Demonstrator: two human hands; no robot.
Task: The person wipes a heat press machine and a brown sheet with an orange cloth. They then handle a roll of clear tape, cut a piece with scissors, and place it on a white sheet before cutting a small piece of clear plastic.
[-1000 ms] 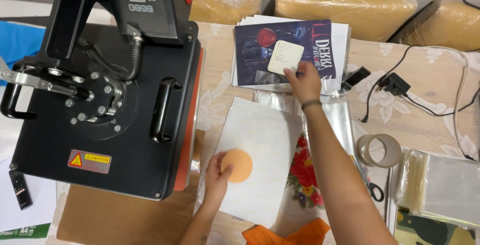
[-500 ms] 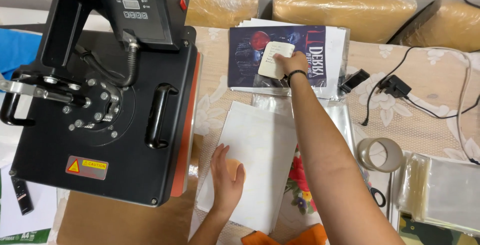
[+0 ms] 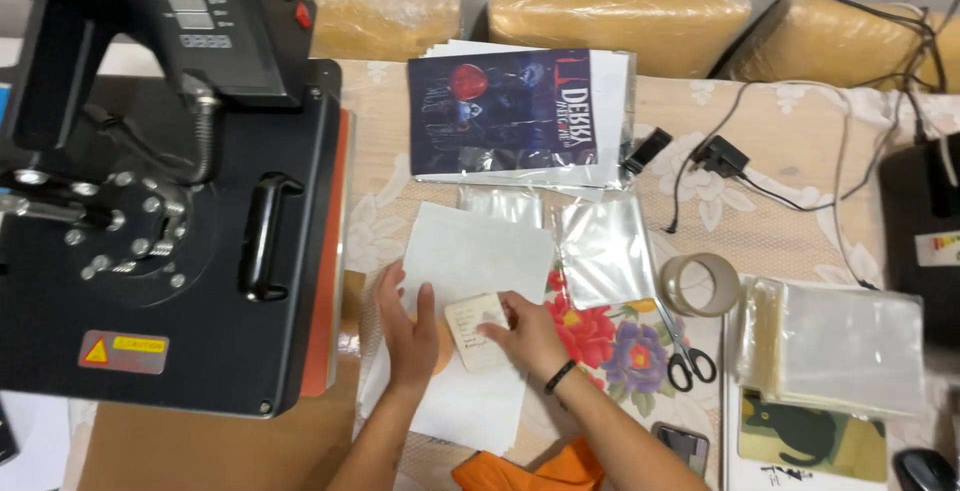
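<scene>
My left hand (image 3: 406,326) lies flat, fingers apart, on a white sheet of paper (image 3: 470,261) spread on the table, covering most of an orange round piece (image 3: 443,343) under its edge. My right hand (image 3: 528,331) holds a small cream square card (image 3: 474,331) by its right edge, just above the sheet and right beside the left hand's fingers. A black band sits on the right wrist. The black heat press (image 3: 180,221) stands directly left of both hands.
A stack of dark printed sheets in plastic (image 3: 520,116) lies beyond the paper. Clear sleeves (image 3: 605,251), a tape roll (image 3: 698,284), scissors (image 3: 688,356) and a pile of plastic bags (image 3: 840,346) sit to the right. Cables (image 3: 780,191) run at the back right.
My right hand has drawn back from the printed stack with the cream card and brought it down beside my left hand. The left hand stayed on the sheet over the orange piece.
</scene>
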